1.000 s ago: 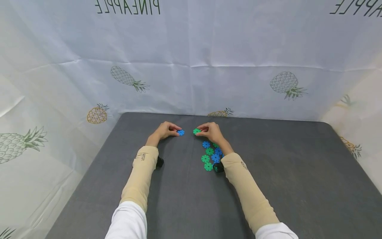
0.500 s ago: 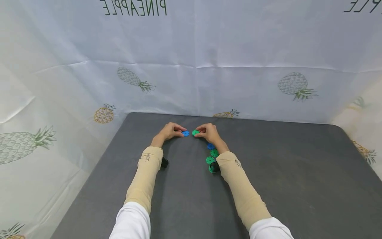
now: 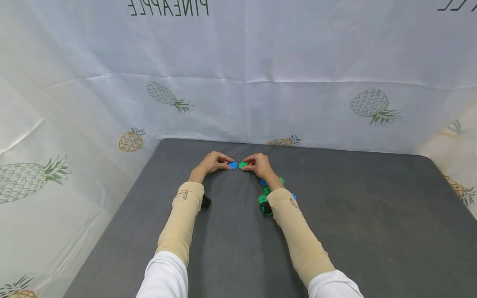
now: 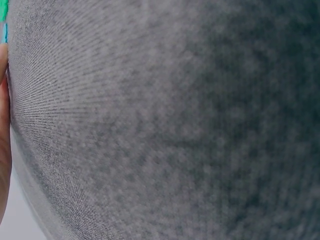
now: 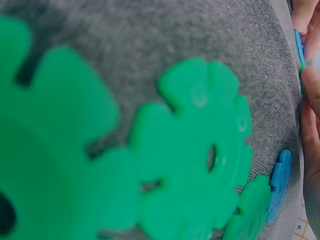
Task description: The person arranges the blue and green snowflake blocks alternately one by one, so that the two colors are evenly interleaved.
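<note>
Dark grey table (image 3: 357, 223), pale pineapple-print curtain (image 3: 302, 45) behind and at both sides, mirrored PINEAPPLE lettering (image 3: 167, 7) high on it

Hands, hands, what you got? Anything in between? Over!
Left hand pinching blue disc. Right hand pinching green disc. Pair close together. Nothing visible between; other discs by right sleeve.

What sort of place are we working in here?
Probably a screened-off tabletop workspace: a dark grey table, pale pineapple-print cloth behind and beside it, and small green discs on the tabletop. The wider room isn't visible.
</note>
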